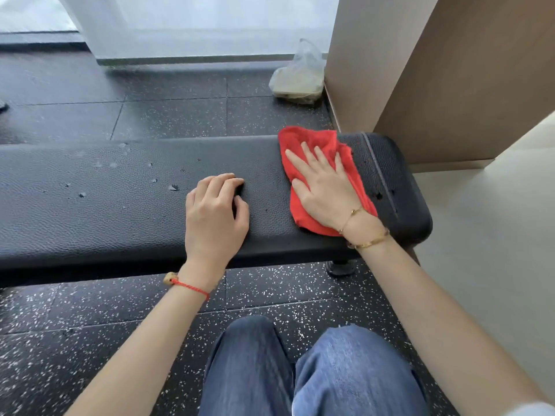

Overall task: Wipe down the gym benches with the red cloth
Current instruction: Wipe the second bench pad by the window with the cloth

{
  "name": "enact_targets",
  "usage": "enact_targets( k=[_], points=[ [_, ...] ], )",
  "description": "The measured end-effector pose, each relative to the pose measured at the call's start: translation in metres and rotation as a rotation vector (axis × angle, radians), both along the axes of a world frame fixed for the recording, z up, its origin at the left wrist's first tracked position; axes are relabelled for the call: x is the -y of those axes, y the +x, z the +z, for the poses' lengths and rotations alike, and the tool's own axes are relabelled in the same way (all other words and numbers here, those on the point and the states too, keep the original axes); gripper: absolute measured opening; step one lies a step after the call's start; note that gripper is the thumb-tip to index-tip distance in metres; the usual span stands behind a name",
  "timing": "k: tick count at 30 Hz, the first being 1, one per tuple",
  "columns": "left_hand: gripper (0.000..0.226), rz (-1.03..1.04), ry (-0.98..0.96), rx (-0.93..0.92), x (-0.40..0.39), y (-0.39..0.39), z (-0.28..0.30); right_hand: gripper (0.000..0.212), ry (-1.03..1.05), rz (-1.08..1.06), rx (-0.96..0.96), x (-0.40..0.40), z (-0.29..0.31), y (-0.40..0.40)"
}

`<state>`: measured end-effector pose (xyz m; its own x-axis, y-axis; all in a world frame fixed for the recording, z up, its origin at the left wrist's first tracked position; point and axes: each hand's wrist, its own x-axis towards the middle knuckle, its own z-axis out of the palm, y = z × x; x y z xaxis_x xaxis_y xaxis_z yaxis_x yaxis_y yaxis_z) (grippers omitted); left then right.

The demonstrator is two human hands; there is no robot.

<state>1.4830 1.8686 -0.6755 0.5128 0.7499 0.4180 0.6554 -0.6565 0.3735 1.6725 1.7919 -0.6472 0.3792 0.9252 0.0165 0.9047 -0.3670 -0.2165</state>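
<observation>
A black padded gym bench [120,199] runs across the view from the left edge to the right of centre. Its leather-like top has small nicks and pale scuffs on the left half. The red cloth [303,142] lies crumpled on the bench's right end. My right hand [324,187] presses flat on the cloth, fingers spread and pointing away from me. My left hand [214,214] rests on the bare bench top to the left of the cloth, fingers curled under, holding nothing.
Black speckled rubber floor tiles [150,319] surround the bench. A clear plastic bag [297,76] sits on the floor beyond the bench, against a tan pillar [420,70]. A bench foot [341,267] shows below the near edge. My jeans-clad knees [300,370] are at the bottom.
</observation>
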Motion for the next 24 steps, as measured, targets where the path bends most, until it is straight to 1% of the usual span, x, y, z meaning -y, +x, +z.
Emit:
enact_targets(
  k=[2, 4, 7, 10, 12, 14, 19, 21, 24],
  points=[
    [0.029, -0.005, -0.001, 0.003, 0.0, 0.0, 0.0, 0.057, 0.037, 0.06, 0.002, 0.021, -0.003, -0.01],
    [0.03, -0.01, -0.004, 0.007, 0.0, -0.001, 0.0, 0.057, 0.075, 0.068, -0.004, 0.045, -0.007, -0.01],
    [0.03, -0.008, -0.007, 0.01, 0.0, -0.002, 0.0, 0.056, 0.065, -0.05, 0.01, 0.062, -0.009, 0.018],
    [0.03, -0.004, -0.01, 0.006, 0.0, -0.001, 0.001, 0.056, 0.002, -0.213, -0.008, 0.041, -0.003, 0.055],
    [0.03, 0.0, -0.018, 0.005, 0.001, -0.001, 0.002, 0.055, -0.033, -0.261, -0.018, 0.026, 0.001, 0.063],
    [0.03, 0.002, -0.024, 0.005, 0.002, -0.001, 0.003, 0.056, -0.023, -0.249, -0.01, 0.031, 0.001, 0.058],
    [0.03, 0.003, -0.023, 0.0, 0.003, -0.001, 0.002, 0.056, 0.044, -0.151, 0.011, 0.086, -0.01, 0.038],
    [0.03, 0.005, -0.018, -0.002, 0.003, -0.001, 0.002, 0.055, 0.025, -0.17, -0.01, 0.081, -0.009, 0.049],
    [0.03, 0.008, -0.006, -0.008, 0.003, -0.001, 0.003, 0.055, -0.033, -0.258, -0.026, 0.04, 0.0, 0.069]
  ],
)
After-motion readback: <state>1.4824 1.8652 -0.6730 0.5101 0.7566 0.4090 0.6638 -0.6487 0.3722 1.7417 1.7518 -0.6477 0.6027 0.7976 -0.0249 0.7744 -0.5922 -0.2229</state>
